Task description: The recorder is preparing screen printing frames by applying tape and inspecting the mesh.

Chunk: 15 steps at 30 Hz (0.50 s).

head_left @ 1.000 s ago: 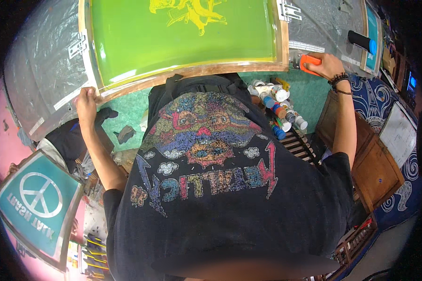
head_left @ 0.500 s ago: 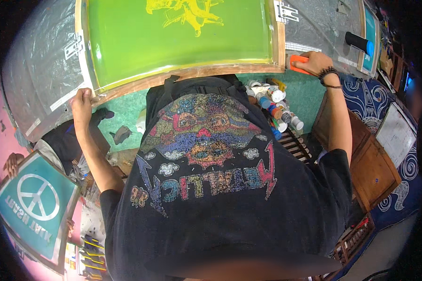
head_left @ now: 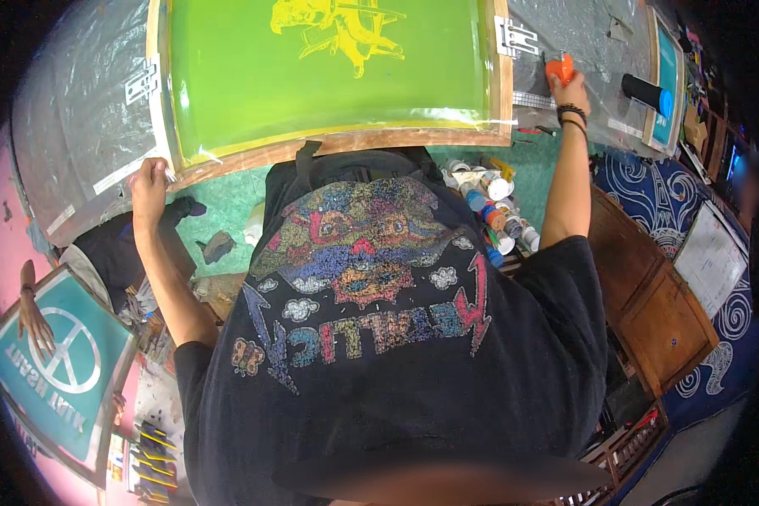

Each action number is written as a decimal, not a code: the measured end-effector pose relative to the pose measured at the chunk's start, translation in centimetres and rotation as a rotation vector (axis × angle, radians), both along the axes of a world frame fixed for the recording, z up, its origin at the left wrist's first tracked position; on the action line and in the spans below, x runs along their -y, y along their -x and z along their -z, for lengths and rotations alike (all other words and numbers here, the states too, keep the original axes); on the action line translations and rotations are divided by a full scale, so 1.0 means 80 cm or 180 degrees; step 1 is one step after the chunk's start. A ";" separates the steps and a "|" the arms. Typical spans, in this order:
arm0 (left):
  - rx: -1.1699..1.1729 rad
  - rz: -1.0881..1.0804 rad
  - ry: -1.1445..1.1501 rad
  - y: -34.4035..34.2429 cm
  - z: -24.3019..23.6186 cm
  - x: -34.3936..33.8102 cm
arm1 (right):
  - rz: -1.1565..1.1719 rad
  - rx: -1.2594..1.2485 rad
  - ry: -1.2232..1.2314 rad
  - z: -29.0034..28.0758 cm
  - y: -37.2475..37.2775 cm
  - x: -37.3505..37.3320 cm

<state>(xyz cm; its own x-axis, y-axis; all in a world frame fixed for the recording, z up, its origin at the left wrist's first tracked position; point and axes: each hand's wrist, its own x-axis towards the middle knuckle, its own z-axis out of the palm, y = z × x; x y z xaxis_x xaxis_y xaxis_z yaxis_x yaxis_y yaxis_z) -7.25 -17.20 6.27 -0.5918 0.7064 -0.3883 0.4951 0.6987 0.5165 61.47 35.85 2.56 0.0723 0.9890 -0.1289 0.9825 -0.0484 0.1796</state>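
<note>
A wooden screen-printing frame with green mesh and a yellow design lies flat before me. My left hand is at its near left corner, thumb and fingers pinched together. A shiny, clear bit shows beside those fingertips, too small to name. My right hand is beyond the frame's right side, above the plastic-covered table. Its fingers are wrapped round an orange hand tool, its kind partly hidden by the grip. A glossy clear strip shows along the frame's near right edge.
Metal hinge clamps sit at both sides of the frame. A black roll with a blue end lies at right. Paint bottles stand below the table. At left, another person's hand rests on a teal screen.
My right hand has moved up and away from the frame's near right corner, carrying the orange tool. My left hand has stayed at its corner. The other person's hand has slid onto the teal screen.
</note>
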 end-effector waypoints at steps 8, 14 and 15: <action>-0.0014 -0.0065 0.0170 -0.005 -0.014 0.002 | 0.0164 -0.1159 0.0708 -0.031 0.036 0.098; -0.0082 0.0022 -0.0063 -0.003 -0.005 0.004 | 0.0675 -0.2283 0.1762 -0.079 0.072 0.186; -0.0110 0.0042 -0.0091 -0.002 -0.004 0.003 | 0.0678 -0.2320 0.1808 -0.075 0.070 0.192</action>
